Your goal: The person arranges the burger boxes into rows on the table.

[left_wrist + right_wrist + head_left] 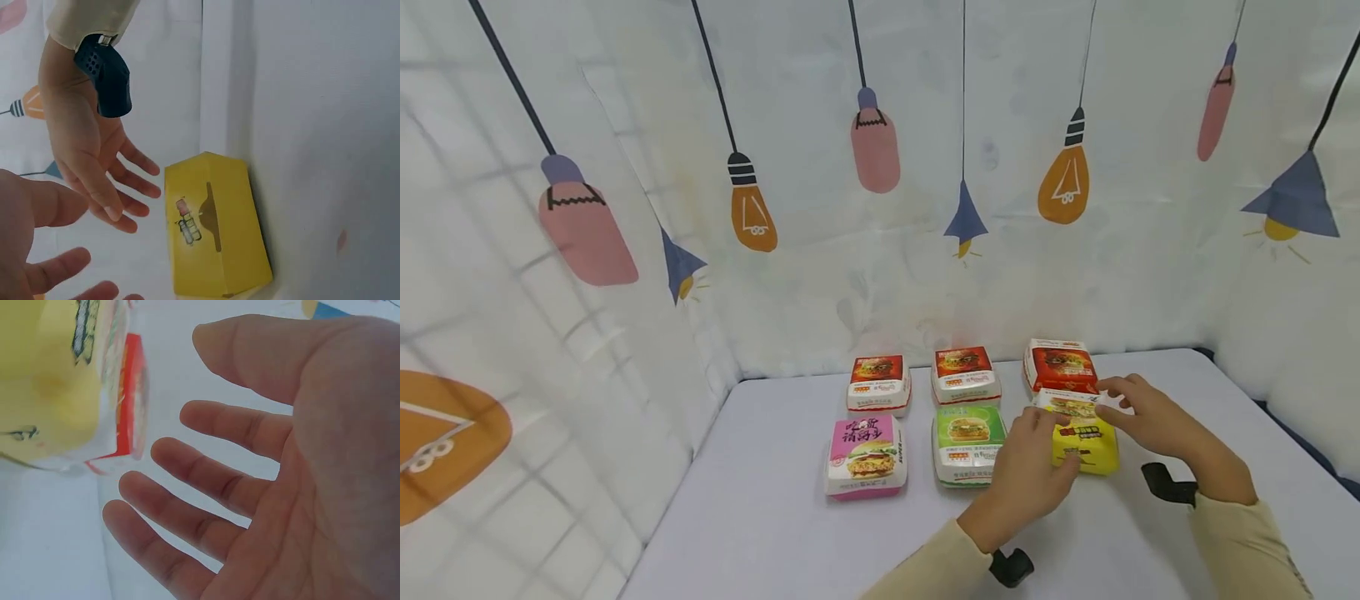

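Observation:
A yellow burger box stands on the white table, in front of a red burger box. My left hand is at its left side, partly covering that edge in the head view. To its right, my right hand hovers with spread, slightly bent fingers. The left wrist view has both hands apart from the yellow box, their fingers loose. In the right wrist view, a gap separates the right fingers from the yellow box. Neither hand grips anything.
Left of the hands sits a green burger box, then a pink one. Behind them are two red-and-white burger boxes. A curtain with printed lamps hangs along the table's back edge. Black wrist mounts stick out from both sleeves.

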`<state>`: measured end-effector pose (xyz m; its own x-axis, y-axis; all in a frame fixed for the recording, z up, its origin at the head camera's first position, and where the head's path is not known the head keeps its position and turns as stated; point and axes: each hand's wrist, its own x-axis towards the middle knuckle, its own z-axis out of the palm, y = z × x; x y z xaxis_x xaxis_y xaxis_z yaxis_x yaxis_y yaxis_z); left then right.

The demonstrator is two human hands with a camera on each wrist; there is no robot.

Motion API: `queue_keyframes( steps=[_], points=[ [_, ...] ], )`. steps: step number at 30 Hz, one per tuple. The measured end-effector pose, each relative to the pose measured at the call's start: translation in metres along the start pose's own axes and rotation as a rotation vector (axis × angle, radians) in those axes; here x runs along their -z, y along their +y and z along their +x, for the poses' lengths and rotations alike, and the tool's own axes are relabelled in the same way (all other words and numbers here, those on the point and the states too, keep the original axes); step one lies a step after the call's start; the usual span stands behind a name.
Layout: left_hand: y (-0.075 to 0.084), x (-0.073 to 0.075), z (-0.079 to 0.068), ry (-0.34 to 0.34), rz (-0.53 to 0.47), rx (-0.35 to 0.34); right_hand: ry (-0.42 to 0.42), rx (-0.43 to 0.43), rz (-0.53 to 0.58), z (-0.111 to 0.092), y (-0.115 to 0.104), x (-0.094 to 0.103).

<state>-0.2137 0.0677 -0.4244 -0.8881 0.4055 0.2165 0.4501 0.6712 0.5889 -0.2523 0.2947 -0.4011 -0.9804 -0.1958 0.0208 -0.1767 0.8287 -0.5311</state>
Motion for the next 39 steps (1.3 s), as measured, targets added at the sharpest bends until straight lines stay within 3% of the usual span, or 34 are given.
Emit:
queue_keyframes(
  steps=[8, 13, 17, 28, 39],
  points=[
    [0.005, -0.028, 0.01, -0.057, 0.215, 0.085, -0.091, -0.078, 0.045, 0.006, 0.019, -0.005],
    [-0.001, -0.04, 0.012, -0.093, 0.137, 0.168, -0.115, -0.074, 0.078, 0.008, 0.029, -0.01],
    [-0.004, -0.044, 0.013, -0.097, 0.095, 0.185, -0.105, -0.06, 0.087, 0.009, 0.036, -0.013],
    [-0.005, -0.047, 0.013, -0.092, 0.105, 0.148, -0.14, -0.084, 0.117, 0.007, 0.043, -0.01],
    [-0.003, -0.054, 0.017, -0.046, 0.125, 0.134, -0.057, -0.063, 0.087, 0.002, 0.056, -0.002]
  ],
)
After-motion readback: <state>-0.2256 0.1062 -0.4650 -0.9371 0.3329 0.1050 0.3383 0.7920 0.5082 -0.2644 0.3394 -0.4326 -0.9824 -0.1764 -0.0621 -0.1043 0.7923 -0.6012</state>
